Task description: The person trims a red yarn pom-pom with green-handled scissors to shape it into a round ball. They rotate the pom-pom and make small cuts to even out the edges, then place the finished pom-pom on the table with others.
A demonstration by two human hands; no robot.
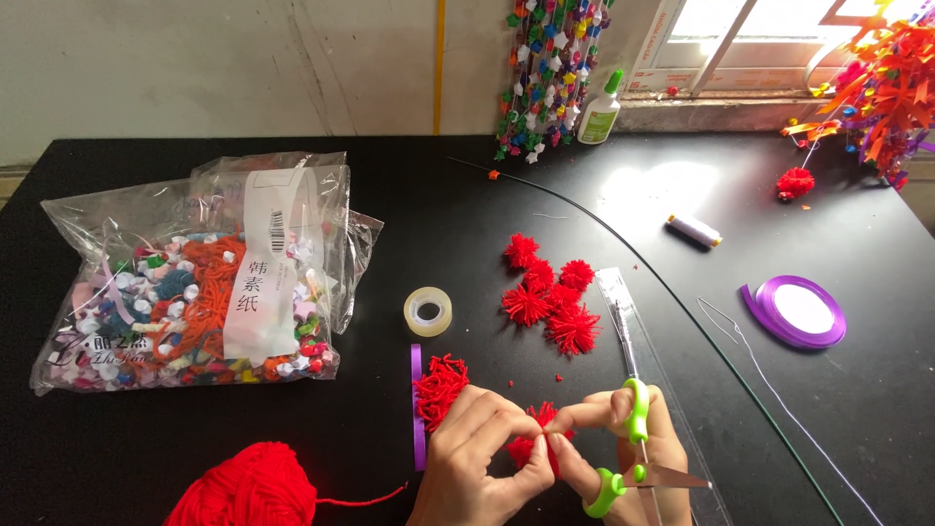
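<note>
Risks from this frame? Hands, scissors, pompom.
1. The right hand pinches the red pompom while the green-handled scissors hang from its fingers, blades out to the side; a slip might nick the left hand, which is close by.
2. The red yarn ball sits at the table's near edge and might roll off.
3. Loose red yarn scraps lie beside the hands and may scatter.
</note>
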